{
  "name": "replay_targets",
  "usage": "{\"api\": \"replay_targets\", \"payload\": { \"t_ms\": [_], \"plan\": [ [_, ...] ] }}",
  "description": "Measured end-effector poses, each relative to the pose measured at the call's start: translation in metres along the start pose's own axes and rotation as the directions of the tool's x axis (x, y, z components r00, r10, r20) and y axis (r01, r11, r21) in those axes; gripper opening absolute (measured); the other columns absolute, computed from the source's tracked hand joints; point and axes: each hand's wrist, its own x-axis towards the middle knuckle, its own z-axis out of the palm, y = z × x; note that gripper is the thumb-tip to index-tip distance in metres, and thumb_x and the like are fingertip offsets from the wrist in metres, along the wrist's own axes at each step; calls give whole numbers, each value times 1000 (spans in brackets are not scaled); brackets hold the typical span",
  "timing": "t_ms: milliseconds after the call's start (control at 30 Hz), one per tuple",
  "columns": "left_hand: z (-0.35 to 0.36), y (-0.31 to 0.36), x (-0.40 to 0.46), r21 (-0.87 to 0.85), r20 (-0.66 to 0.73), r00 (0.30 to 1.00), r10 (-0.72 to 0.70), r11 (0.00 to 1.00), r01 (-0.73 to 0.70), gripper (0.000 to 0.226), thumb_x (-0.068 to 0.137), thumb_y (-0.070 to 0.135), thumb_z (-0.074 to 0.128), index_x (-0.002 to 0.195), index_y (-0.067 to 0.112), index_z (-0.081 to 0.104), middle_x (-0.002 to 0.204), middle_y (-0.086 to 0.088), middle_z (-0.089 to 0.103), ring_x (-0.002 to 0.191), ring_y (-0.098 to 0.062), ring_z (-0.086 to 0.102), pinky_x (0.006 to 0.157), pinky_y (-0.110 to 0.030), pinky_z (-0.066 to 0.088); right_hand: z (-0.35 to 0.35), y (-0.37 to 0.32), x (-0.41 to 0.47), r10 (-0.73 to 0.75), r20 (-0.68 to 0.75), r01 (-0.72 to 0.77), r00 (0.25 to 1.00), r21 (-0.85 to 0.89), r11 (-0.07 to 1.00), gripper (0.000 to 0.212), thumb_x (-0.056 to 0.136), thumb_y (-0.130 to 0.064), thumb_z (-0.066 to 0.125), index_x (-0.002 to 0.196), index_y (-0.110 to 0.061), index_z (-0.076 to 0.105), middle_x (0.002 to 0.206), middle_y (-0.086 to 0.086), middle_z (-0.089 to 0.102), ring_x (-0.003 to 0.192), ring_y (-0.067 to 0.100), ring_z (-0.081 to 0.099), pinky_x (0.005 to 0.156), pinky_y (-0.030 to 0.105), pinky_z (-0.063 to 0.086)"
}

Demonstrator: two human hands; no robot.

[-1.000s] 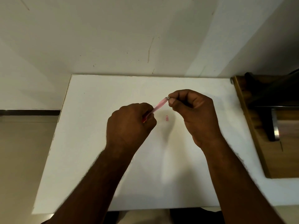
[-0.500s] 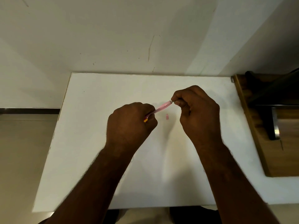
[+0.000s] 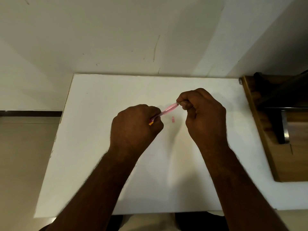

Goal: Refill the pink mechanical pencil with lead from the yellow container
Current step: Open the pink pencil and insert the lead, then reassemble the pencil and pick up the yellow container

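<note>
Both grips closed: left hand [image 3: 135,129] holds the pink pencil [image 3: 168,110], right hand [image 3: 204,117] pinches its end.

Two hands: the left hand [image 3: 135,129] and the right hand [image 3: 204,117]. One pink pencil [image 3: 168,109] between them. One small pink cap [image 3: 173,119] on one white table [image 3: 100,147]. A yellow bit [image 3: 151,123] shows at the left fist. One wooden unit [image 3: 270,139] at right.

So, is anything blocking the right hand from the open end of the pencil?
Nothing visible does. The right hand already pinches at the pencil's upper end, while the left hand grips the lower end. The small pink cap lies apart on the table.
</note>
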Motion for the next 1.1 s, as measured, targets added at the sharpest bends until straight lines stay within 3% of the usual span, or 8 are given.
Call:
{"api": "replay_targets", "payload": {
  "t_ms": [133,267,500,600,733,933,1000,1100],
  "plan": [
    [1,0,0,-2,6,1000,3,1000,-3,20,81,36,55,87,27,71,75,3,68,69,-21,61,60,-37,51,2,4,0,42,1,-42,999,77,996,20,95,-4,56,95,-12,75,91,0,71,80,18,68,76,38,58],
    [1,-1,-1,-23,8,1000,5,1000,-5,20,82,36,55,89,28,72,75,3,68,70,-21,62,62,-39,52,5,7,1,149,20,-149,989,252,956,21,92,3,62,96,-11,76,85,-7,70,75,11,69,78,28,58],
    [0,-2,2,-107,-13,999,-51,993,49,21,81,38,55,89,30,73,76,6,71,73,-18,65,65,-39,54,7,10,4,420,152,-432,895,533,728,25,98,-10,59,109,-25,76,92,-2,78,73,14,74,69,27,58],
    [0,-2,2,-131,-5,997,-78,988,76,21,79,38,56,89,30,73,76,7,72,71,-18,67,65,-40,55,15,13,-2,448,118,-463,886,280,841,21,96,-17,65,111,-27,75,94,-5,77,77,14,71,80,34,58],
    [1,-1,2,-125,-14,998,-61,990,59,22,80,38,58,91,31,75,78,8,73,72,-19,67,65,-37,55,32,10,-14,393,322,-359,861,-163,919,26,95,-33,67,119,-24,71,110,0,71,97,21,68,86,29,47],
    [0,-1,1,-113,-12,999,-49,992,48,24,80,38,56,90,29,76,79,6,74,73,-21,68,66,-38,56,40,7,-16,371,318,-268,872,-324,907,25,99,-19,55,117,-23,72,113,2,71,102,23,67,77,24,37],
    [0,-2,1,-108,-8,998,-55,993,53,23,80,38,56,90,29,75,79,6,74,73,-21,67,66,-38,56,38,9,-14,386,311,-318,869,-247,915,24,97,-16,58,115,-20,73,112,2,75,104,23,68,87,25,46],
    [0,-2,2,-99,3,998,-65,993,65,20,80,37,56,87,29,73,76,7,72,71,-19,66,64,-38,55,28,13,-5,500,270,-555,823,192,809,20,94,-8,65,106,-16,78,98,1,78,88,17,71,92,38,57]
  ]
}}
